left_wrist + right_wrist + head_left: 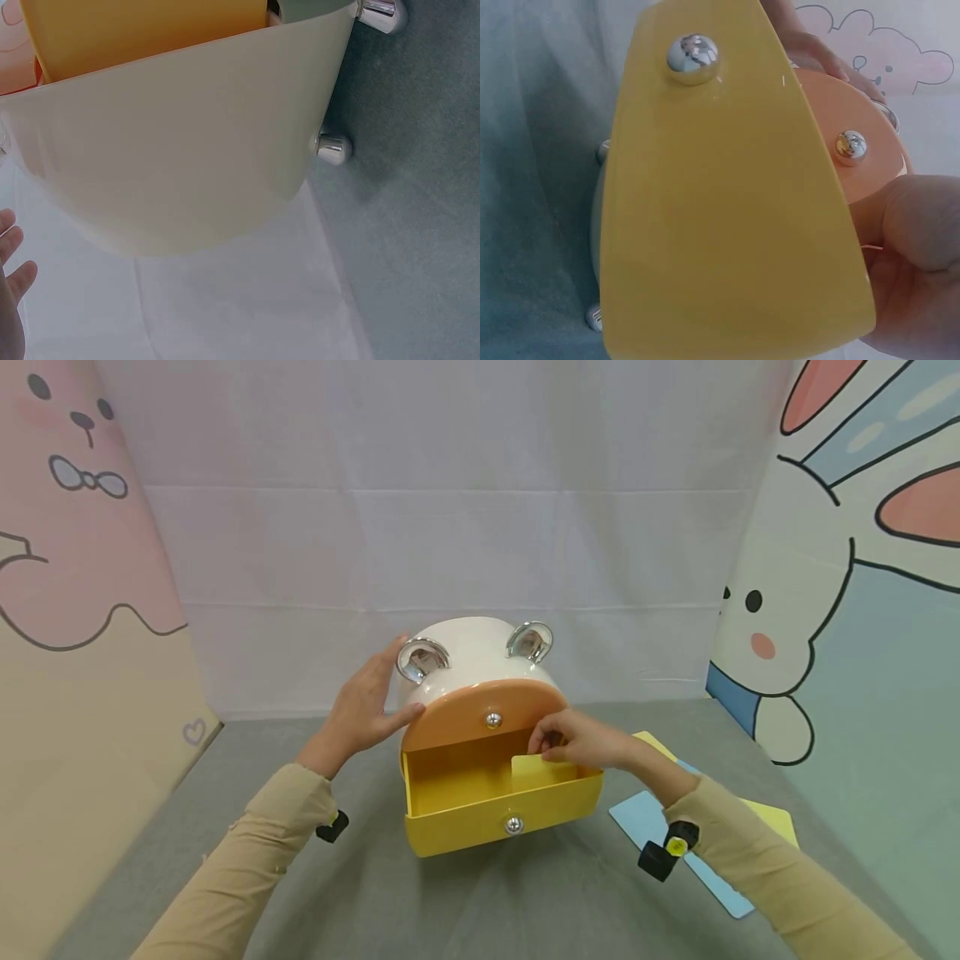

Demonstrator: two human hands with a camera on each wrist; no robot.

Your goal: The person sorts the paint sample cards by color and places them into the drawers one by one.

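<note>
A white rounded case point(472, 652) with silver ears stands on the grey cloth. Below its orange upper drawer front point(453, 718), the yellow lower drawer point(461, 839) is pulled out, each with a silver knob. My left hand point(363, 702) rests along the case's left side, thumb by the orange front; in the left wrist view only some fingertips show at the edge. Over the drawer's right part, my right hand point(588, 739) pinches a small yellow card point(534, 774), its lower part hidden behind the drawer front. The drawer front point(727, 210) fills most of the right wrist view.
Blue cards point(636, 817) and yellow cards point(776, 818) lie on the table at the right, partly under my right forearm. A white cloth point(465, 527) hangs behind the case, with printed cartoon panels on both sides.
</note>
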